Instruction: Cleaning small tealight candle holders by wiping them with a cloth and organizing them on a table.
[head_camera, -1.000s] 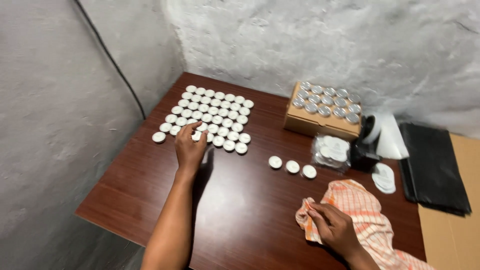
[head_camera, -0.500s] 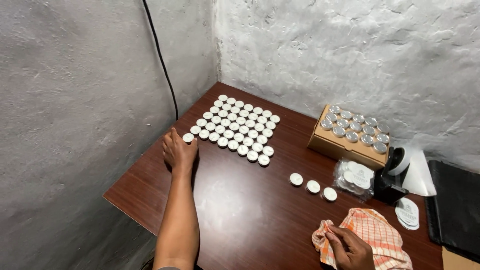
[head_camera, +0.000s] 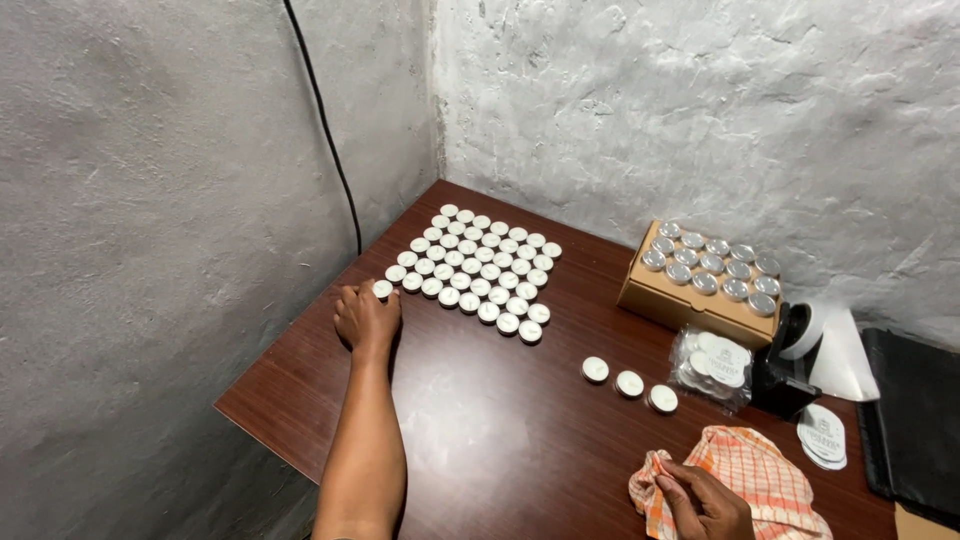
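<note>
My left hand (head_camera: 365, 317) rests on the dark wooden table (head_camera: 480, 430), fingers curled, touching a small white round container (head_camera: 382, 288) at the near-left corner of a grid of several white containers (head_camera: 480, 268). My right hand (head_camera: 705, 500) at the lower right pinches an orange checked cloth (head_camera: 750, 480). Three more white containers (head_camera: 628, 383) lie in a row between the hands.
A cardboard box (head_camera: 690, 295) topped with silver-lidded jars stands at the back right. Beside it lie a clear bag of white discs (head_camera: 712, 365), a black-and-white device (head_camera: 800, 355), loose labels (head_camera: 825, 435) and a black tray (head_camera: 915, 420). Rough walls close the left and back; a black cable (head_camera: 325, 130) hangs down.
The view has swung left and back. My left hand has moved from inside the grid to its near-left corner. My right hand stays on the cloth.
</note>
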